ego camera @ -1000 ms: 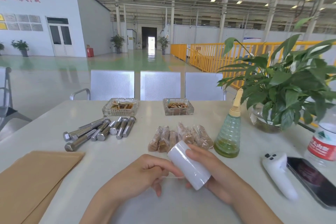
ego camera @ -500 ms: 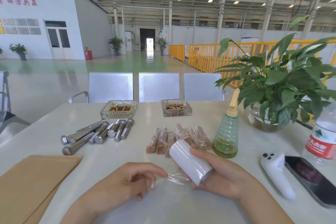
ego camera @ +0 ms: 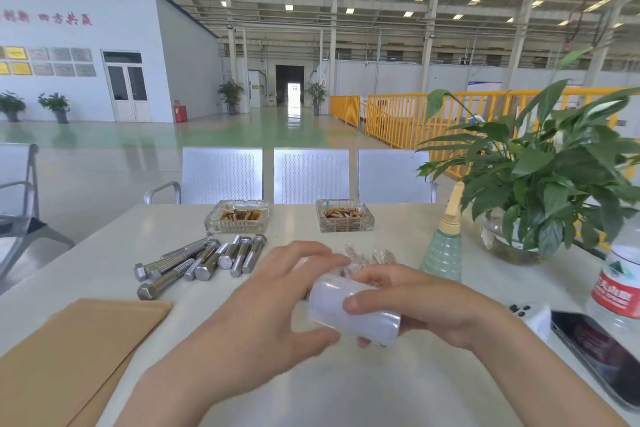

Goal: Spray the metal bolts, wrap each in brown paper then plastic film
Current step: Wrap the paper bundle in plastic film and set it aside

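Observation:
The white roll of plastic film [ego camera: 372, 326] is lifted above the table in front of me. My right hand [ego camera: 429, 305] grips it from the right, thumb on top. My left hand [ego camera: 273, 305], blurred, curls round the roll's left end with the fingers arched over the top and the thumb at the lower edge. Several bare metal bolts [ego camera: 204, 260] lie in a loose row at the left. Several wrapped bolts [ego camera: 370, 258] lie behind my hands, mostly hidden. Brown paper sheets [ego camera: 69, 354] lie at the near left. A green spray bottle [ego camera: 441, 253] stands to the right.
Two glass ashtrays [ego camera: 237, 217] [ego camera: 344, 215] sit at the far edge. A potted plant [ego camera: 540, 177], a water bottle [ego camera: 616, 291], a phone [ego camera: 599, 354] and a white controller [ego camera: 533, 317] crowd the right side. Metal chairs [ego camera: 311, 177] stand behind the table.
My left hand, which pinched the film end and pulled it leftward, has risen to the roll's left end. The roll has lifted and turned more level, now covering the wrapped bolts.

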Demonstrator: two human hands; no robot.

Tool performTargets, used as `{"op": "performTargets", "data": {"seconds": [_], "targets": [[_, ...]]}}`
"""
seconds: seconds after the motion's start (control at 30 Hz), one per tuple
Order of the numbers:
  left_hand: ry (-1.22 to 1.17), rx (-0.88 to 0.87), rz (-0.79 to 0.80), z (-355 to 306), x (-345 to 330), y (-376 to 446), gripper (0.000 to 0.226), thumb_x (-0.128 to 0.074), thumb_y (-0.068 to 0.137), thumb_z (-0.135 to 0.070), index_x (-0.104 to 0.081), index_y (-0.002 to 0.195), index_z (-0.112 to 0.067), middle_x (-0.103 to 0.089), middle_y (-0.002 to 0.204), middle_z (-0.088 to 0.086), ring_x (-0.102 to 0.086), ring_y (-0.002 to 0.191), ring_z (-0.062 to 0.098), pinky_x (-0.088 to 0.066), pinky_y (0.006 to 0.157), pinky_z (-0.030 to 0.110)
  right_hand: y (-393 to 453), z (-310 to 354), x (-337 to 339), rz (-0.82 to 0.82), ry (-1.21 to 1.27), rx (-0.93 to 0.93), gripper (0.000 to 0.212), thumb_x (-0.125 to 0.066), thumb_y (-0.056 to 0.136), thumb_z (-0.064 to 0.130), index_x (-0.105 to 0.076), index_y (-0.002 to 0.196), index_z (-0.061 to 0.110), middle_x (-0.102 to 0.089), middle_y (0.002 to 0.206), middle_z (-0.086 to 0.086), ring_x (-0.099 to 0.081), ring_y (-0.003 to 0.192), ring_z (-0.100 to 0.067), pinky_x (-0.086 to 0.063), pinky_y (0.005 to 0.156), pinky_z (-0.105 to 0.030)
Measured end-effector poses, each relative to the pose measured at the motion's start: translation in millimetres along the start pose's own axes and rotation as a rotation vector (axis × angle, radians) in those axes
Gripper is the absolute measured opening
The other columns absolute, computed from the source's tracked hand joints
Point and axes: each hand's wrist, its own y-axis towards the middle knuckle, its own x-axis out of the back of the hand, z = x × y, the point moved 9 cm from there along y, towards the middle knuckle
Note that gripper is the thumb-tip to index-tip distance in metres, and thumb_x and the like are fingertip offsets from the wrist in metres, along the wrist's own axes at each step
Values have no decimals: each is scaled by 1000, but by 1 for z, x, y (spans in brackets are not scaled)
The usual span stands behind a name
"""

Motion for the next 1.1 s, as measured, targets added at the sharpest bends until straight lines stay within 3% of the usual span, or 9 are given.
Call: {"op": "performTargets", "data": {"seconds": [0.1,0.3,0.43,0.6,0.7,0.83,0.93,1.0,1.1], "targets": [[-6,-20,130,-24,-7,17,66,-70,69,-66,-43,130,-67,-50,123,-29,-48,122,-5,-44,98,21,-9,19,-15,141,-24,40,39,-71,89,53,-70,120,30,-76,113,-10,-74,96,-29,-55,78,-32],[-276,230,8,-1,12,13,69,-85,48,-67,-60,112,-59,-61,112,-26,-61,102,-5,-47,79,13,-18,12,-6,193,182,98,72,-38,93,76,-67,132,23,-70,115,-14,-61,91,-23,-43,65,-27],[-513,387,-20,17,-3,4,56,-83,56,-62,-70,107,-46,-67,101,-14,-68,85,2,-48,65,11,-16,3,-10,123,111,104,60,-58,91,64,-63,133,22,-75,120,-11,-52,89,-13,-36,67,-25],[-610,496,-74,32,-21,-5,53,-75,59,-71,-73,100,-38,-72,91,-7,-66,78,2,-44,65,13,-12,-14,-13,-7,-50,-11,45,-83,74,38,-76,115,20,-76,117,1,-64,117,-14,-33,69,-30],[-638,512,-77,36,-27,-5,49,-73,57,-71,-74,94,-38,-73,93,0,-64,77,3,-46,72,23,-8,-25,-8,-85,-36,-64,45,-83,62,37,-79,102,17,-77,115,-5,-65,105,-10,-35,66,-27],[-680,442,-4,30,-28,-5,49,-76,60,-65,-74,103,-41,-74,97,4,-65,82,3,-45,73,15,-5,-36,-9,-104,-48,-83,29,-80,68,33,-83,95,22,-78,103,3,-60,91,-2,-40,60,-20],[-662,379,58,25,-25,-7,49,-77,65,-62,-73,108,-39,-72,88,-3,-62,80,-1,-41,69,10,-3,-45,-11,-81,-82,-81,27,-79,71,47,-82,93,33,-77,103,18,-58,91,9,-40,68,-17],[-690,391,59,30,-24,-9,49,-75,68,-62,-74,109,-35,-69,84,-4,-61,78,1,-39,67,11,-1,-46,-13,-56,-65,-22,23,-78,77,47,-83,94,31,-77,103,20,-59,101,16,-41,85,-17],[-749,468,-1,40,-22,-13,44,-76,66,-65,-77,98,-36,-72,80,-3,-64,74,4,-40,71,20,3,-48,-19,-37,105,91,18,-82,80,38,-82,90,22,-79,101,2,-69,108,-8,-46,107,-27]]}}
